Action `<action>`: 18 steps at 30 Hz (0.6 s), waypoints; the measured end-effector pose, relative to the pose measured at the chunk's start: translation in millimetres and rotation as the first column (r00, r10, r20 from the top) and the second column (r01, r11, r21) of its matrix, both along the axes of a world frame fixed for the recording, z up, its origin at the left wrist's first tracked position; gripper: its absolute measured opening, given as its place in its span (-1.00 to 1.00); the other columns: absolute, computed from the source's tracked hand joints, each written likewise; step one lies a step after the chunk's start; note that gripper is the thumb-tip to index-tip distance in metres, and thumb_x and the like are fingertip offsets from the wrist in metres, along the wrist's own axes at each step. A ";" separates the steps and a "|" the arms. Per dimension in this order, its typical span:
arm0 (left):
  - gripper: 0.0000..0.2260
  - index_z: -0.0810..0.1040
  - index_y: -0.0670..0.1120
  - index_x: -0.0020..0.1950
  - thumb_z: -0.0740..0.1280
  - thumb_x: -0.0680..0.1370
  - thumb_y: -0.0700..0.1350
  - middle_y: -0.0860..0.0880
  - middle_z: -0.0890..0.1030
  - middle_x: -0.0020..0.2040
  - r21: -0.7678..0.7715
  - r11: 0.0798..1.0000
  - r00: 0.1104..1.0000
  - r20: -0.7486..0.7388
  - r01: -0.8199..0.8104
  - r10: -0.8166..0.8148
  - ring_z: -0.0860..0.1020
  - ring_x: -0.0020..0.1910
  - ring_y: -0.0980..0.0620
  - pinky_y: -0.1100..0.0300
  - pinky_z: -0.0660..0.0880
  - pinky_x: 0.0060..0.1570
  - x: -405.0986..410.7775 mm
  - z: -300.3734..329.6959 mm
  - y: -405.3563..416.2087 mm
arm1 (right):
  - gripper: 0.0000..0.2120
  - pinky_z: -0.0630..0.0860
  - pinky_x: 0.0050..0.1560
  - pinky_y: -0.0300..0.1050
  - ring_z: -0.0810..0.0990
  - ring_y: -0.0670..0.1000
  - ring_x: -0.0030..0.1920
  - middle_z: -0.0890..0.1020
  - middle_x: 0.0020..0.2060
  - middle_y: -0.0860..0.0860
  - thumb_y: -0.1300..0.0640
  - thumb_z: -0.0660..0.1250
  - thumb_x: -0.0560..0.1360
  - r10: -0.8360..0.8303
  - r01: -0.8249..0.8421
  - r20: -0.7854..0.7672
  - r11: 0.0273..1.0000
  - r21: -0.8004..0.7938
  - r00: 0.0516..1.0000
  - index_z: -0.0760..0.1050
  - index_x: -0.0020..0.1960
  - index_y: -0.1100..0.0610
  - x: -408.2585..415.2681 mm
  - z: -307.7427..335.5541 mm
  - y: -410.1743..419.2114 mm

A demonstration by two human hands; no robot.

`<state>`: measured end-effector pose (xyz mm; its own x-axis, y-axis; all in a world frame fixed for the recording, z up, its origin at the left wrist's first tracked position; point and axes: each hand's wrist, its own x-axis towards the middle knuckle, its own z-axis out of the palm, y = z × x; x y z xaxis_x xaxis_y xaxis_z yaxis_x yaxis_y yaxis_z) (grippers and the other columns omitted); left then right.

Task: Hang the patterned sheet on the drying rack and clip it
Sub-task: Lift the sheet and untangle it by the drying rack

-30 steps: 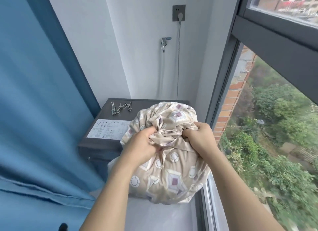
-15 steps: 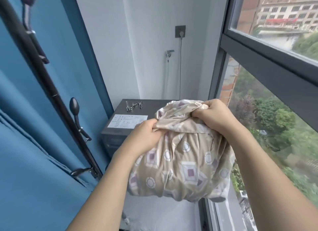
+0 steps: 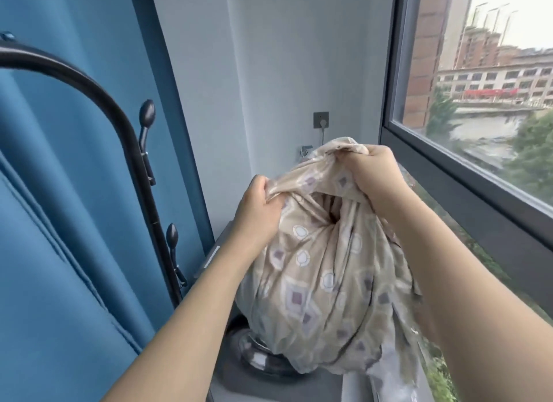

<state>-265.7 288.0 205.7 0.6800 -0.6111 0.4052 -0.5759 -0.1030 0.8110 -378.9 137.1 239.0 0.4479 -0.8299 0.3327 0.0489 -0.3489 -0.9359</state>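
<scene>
Both hands hold the beige cotton sheet printed with purple squares and white rings [image 3: 317, 282] up in front of the person, bunched into a hanging bundle. The left hand [image 3: 257, 210] has its fingers [image 3: 264, 189] curled round a gathered fold at the bundle's upper left. The right hand [image 3: 374, 174] sits higher, its fingers closed on another handful near the top. Held at two separate points like this, the cloth has a short span of slack between the fists, probably so an edge can be found and the bundle opened out before it goes over a bar.

The sheet hangs clear in the air, with its lowest folds close above the dark grey worktop [image 3: 269, 383] by the window (whether they touch it I cannot tell). It looks thin and soft and is heavily creased, with a dark hollow between the two grips where the folds turn inward. No straight hem shows, so it will likely need shaking out.

The black metal drying rack with its curved top bar and knobbed pegs [image 3: 131, 150] stands to the left, well apart from the sheet, against the blue curtain [image 3: 59, 237]. Nothing is on the bar yet, so hanging and clipping both remain to be done; no clips show here.
</scene>
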 end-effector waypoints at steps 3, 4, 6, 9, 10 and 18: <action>-0.65 0.57 -0.05 0.04 0.43 0.38 0.13 0.04 0.67 -0.08 0.169 0.971 0.975 -0.175 0.168 -0.138 0.64 -0.11 0.05 0.09 0.57 0.00 2.3 26.6 8.0 | -0.79 0.48 -0.19 -0.12 0.54 -0.01 -0.24 0.59 -0.26 0.06 0.15 0.33 0.46 0.058 -0.057 0.067 0.998 -0.016 0.996 0.57 -0.08 0.32 13.6 33.3 1.1; -0.60 0.62 -0.04 0.04 0.45 0.31 0.16 0.02 0.70 -0.07 0.270 0.939 0.964 -0.217 0.211 -0.154 0.67 -0.08 0.03 0.03 0.58 0.07 3.5 32.9 16.0 | -0.76 0.51 -0.16 -0.09 0.57 0.00 -0.21 0.61 -0.22 0.06 0.14 0.34 0.46 0.090 -0.089 0.010 0.994 -0.071 0.996 0.56 -0.01 0.32 17.0 43.5 0.7; -0.62 0.67 -0.05 0.02 0.45 0.32 0.15 -0.02 0.72 -0.08 0.396 0.892 0.957 -0.265 0.219 -0.117 0.69 -0.08 -0.02 0.01 0.59 0.09 7.8 37.1 32.8 | -0.79 0.56 -0.02 -0.03 0.63 0.06 -0.11 0.67 -0.11 0.06 0.11 0.37 0.47 0.132 -0.173 -0.209 0.967 -0.188 0.969 0.59 0.05 0.20 21.4 59.2 2.2; -0.74 0.65 -0.12 0.04 0.41 0.51 0.04 -0.12 0.71 -0.09 0.307 0.942 0.911 -0.413 0.135 0.004 0.69 -0.08 -0.11 -0.10 0.59 0.07 5.9 28.4 50.7 | -0.81 0.50 -0.04 -0.05 0.60 0.11 -0.11 0.64 -0.13 0.08 0.03 0.38 0.48 0.086 -0.253 -0.521 0.932 -0.259 0.849 0.56 -0.02 0.15 26.5 63.0 12.7; -0.76 0.64 -0.15 0.04 0.38 0.53 0.01 -0.15 0.71 -0.08 0.256 0.961 0.894 -0.448 0.103 0.023 0.69 -0.07 -0.14 -0.13 0.58 0.07 -0.4 24.0 54.5 | -0.82 0.47 -0.09 -0.07 0.58 0.11 -0.14 0.63 -0.14 0.09 0.02 0.38 0.48 0.079 -0.264 -0.562 0.930 -0.255 0.823 0.54 -0.06 0.14 28.7 58.6 14.8; -0.75 0.63 -0.14 -0.07 0.31 0.48 0.03 -0.17 0.70 -0.10 -0.001 0.996 0.838 -0.541 -0.089 0.074 0.67 -0.08 -0.18 -0.10 0.58 0.07 -81.3 -4.9 89.6 | -0.78 0.45 -0.08 -0.02 0.60 0.11 -0.19 0.65 -0.21 0.08 0.01 0.35 0.40 0.414 -0.533 -0.582 0.845 -0.040 0.700 0.56 -0.14 0.18 -3.5 32.5 67.7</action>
